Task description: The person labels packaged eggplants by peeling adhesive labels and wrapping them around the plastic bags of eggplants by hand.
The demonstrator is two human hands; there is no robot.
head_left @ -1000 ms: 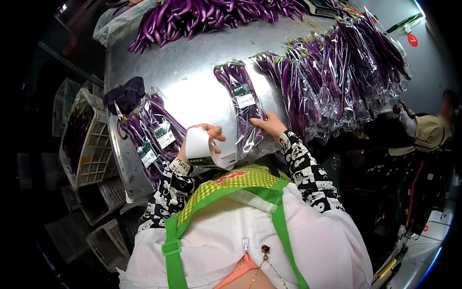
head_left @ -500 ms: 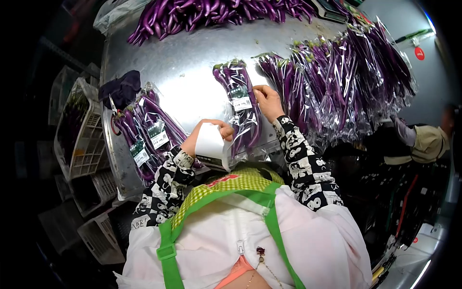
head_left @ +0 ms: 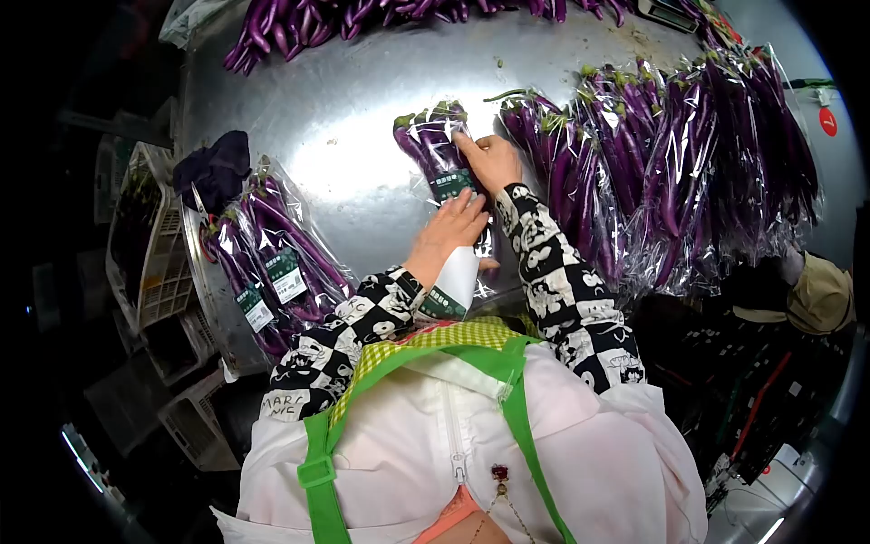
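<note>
A clear bag of long purple eggplants [head_left: 421, 145] lies on the metal table in front of me, stems away from me. My left hand [head_left: 446, 238] lies across its lower part, fingers stretched over the bottom of a green-and-white label [head_left: 450, 185]. A strip of labels on white backing paper [head_left: 459, 272] hangs from that same hand, held by the thumb. At the bag's right edge, my right hand [head_left: 494, 165] grips the bag, thumb on top. The lower end of the bag is partly hidden by my left hand and the strip.
Two labelled eggplant bags [head_left: 281, 263] lie at the left beside a dark cloth [head_left: 213, 170] and scissors [head_left: 199, 201]. Several bagged eggplants [head_left: 671, 163] line the right side. Loose eggplants [head_left: 308, 20] are piled at the back. Plastic crates [head_left: 149, 240] stand off the table's left edge.
My left hand has moved up and right from beside the bag onto its label, fingers now stretched out. My right hand has slid up the bag's right edge. The view has shifted slightly.
</note>
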